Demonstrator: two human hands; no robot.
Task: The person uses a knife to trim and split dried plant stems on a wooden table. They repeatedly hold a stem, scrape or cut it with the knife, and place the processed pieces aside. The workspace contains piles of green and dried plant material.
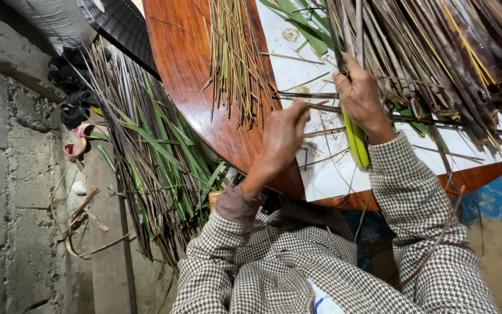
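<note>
At the far left a rough concrete wall (7,174) ran down the view, with dark shoes (74,87) and pink sandals (79,139) lying at its foot on the floor. Beside them a heap of green and brown palm leaves (152,157) lay on the floor, reaching under the edge of the round wooden worktop (187,70). On the worktop's bare wood rested a bundle of thin stripped leaf ribs (236,64), just left of a white sheet (332,174) that covered the rest of the surface. The person's left hand (283,136) lay over the sheet's edge, its fingers curled together on a thin brown rib (315,106) that ran across toward the other hand. The right hand (362,99) was closed around a yellow-green handled tool (355,142), whose handle stuck out below the palm; its blade could not be made out. Above and to the right, a large pile of dry brown palm fronds (454,58) spread over the sheet, touching the right hand. Both arms wore houndstooth sleeves (413,197).
</note>
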